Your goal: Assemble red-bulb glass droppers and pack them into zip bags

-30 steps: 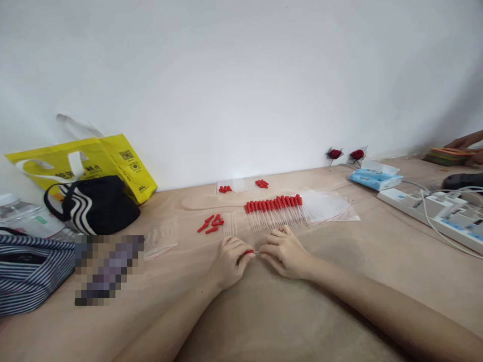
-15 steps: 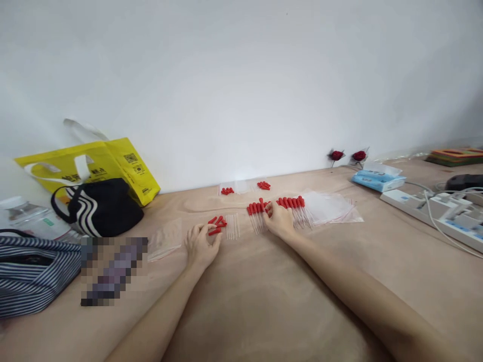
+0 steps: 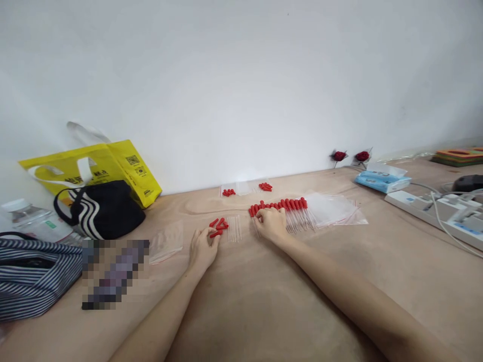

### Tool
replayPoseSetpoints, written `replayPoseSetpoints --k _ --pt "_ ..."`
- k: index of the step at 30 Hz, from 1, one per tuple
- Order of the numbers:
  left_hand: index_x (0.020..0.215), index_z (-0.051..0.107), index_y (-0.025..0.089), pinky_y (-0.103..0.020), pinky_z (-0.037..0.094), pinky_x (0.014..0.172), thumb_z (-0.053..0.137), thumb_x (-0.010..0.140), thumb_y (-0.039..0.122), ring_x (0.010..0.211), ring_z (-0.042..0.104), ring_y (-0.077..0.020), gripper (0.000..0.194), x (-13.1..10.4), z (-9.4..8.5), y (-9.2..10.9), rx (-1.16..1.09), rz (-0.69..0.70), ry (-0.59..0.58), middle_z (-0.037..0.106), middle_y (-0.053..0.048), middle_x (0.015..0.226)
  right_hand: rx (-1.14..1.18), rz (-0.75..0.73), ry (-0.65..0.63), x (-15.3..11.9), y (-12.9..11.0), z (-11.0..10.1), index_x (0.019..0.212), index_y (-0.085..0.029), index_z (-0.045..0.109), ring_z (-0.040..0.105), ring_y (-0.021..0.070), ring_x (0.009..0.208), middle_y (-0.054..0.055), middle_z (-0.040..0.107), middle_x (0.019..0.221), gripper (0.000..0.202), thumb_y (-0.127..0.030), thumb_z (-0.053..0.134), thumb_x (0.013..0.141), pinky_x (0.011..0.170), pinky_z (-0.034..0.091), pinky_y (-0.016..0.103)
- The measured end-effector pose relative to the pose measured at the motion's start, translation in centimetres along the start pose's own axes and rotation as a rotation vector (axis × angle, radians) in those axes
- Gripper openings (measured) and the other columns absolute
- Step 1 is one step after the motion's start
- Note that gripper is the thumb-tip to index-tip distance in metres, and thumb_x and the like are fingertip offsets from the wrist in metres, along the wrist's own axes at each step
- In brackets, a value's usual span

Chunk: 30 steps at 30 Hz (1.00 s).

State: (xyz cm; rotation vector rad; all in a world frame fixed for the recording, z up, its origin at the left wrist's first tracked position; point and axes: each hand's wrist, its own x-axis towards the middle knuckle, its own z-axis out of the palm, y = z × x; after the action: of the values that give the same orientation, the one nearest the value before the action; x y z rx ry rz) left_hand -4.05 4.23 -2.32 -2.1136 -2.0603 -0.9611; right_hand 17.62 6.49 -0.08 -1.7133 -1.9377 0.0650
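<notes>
My left hand [image 3: 204, 247] rests on the table at a small pile of loose red rubber bulbs [image 3: 222, 223]. Its thumb and index finger are closed about the nearest red bulb [image 3: 216, 234]. Just right of the pile, several thin clear tubes [image 3: 234, 229] lie side by side. My right hand [image 3: 270, 222] lies over the left part of a row of droppers [image 3: 296, 205], clear tubes with red bulbs on top. Its fingertips are pinched at a dropper's tube, below the bulbs; the palm hides some of the tubes.
Clear plastic bags lie right of the row [image 3: 335, 208], at left [image 3: 168, 241], and by the wall with more red bulbs [image 3: 228, 192]. Farther left are a yellow bag [image 3: 141, 173], black pouch [image 3: 113, 211] and striped bag [image 3: 41, 281]. Tissues [image 3: 383, 180] and a power strip [image 3: 400, 200] sit right.
My right hand has shifted left and lower along the row, from a dropper's bulb to the tubes. My left hand stays at the red bulbs, its fingers slightly shifted.
</notes>
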Motion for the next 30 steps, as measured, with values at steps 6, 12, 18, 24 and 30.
replayPoseSetpoints --k 6,12,18,24,30 --pt "0.07 0.053 0.019 -0.031 0.043 0.068 0.053 0.075 0.023 0.079 0.056 -0.0213 0.006 0.2 -0.2 -0.2 -0.032 0.026 -0.013 0.058 -0.004 0.077 -0.092 0.056 -0.18 0.5 -4.2 1.2 0.075 -0.017 0.066 0.057 0.0226 0.079 0.012 0.066 0.08 0.026 -0.029 0.044 0.076 0.075 0.024 0.038" --pt "0.075 0.05 0.018 -0.03 0.044 0.06 0.048 0.078 0.024 0.069 0.059 -0.0202 0.007 -0.1 0.2 -0.3 -0.092 0.02 -0.013 0.059 -0.003 0.071 -0.116 0.122 -0.241 1.4 -5.6 2.5 0.079 -0.015 0.067 0.058 0.0242 0.079 0.015 0.066 0.082 0.022 -0.025 0.049 0.073 0.078 0.024 0.04" --pt "0.105 0.047 0.018 -0.03 0.046 0.072 0.039 0.082 0.017 0.081 0.059 -0.0173 0.024 -0.4 0.0 0.7 -0.191 0.123 0.018 0.06 -0.006 0.093 -0.157 0.079 -0.231 1.1 -6.1 2.1 0.082 -0.013 0.066 0.054 0.027 0.086 0.017 0.064 0.086 0.022 -0.018 0.044 0.078 0.079 0.023 0.042" --pt "0.092 0.052 0.018 -0.029 0.046 0.073 0.04 0.084 0.02 0.079 0.058 -0.0161 0.015 -2.4 -0.6 3.6 -0.385 0.32 -0.028 0.059 -0.005 0.086 -0.179 -0.156 -0.032 -1.9 -1.7 -0.2 0.089 -0.008 0.057 0.05 0.0253 0.085 0.018 0.061 0.089 0.022 -0.011 0.036 0.081 0.076 0.024 0.038" --pt "0.065 0.047 0.018 -0.026 0.045 0.069 0.048 0.077 0.012 0.077 0.058 -0.0147 0.013 -4.9 -0.3 7.2 -0.554 0.398 -0.274 0.06 -0.002 0.081 0.019 -0.526 0.142 -6.8 6.6 -1.7 0.089 -0.014 0.054 0.051 0.0159 0.07 0.006 0.061 0.076 0.023 -0.014 0.032 0.086 0.077 0.026 0.033"
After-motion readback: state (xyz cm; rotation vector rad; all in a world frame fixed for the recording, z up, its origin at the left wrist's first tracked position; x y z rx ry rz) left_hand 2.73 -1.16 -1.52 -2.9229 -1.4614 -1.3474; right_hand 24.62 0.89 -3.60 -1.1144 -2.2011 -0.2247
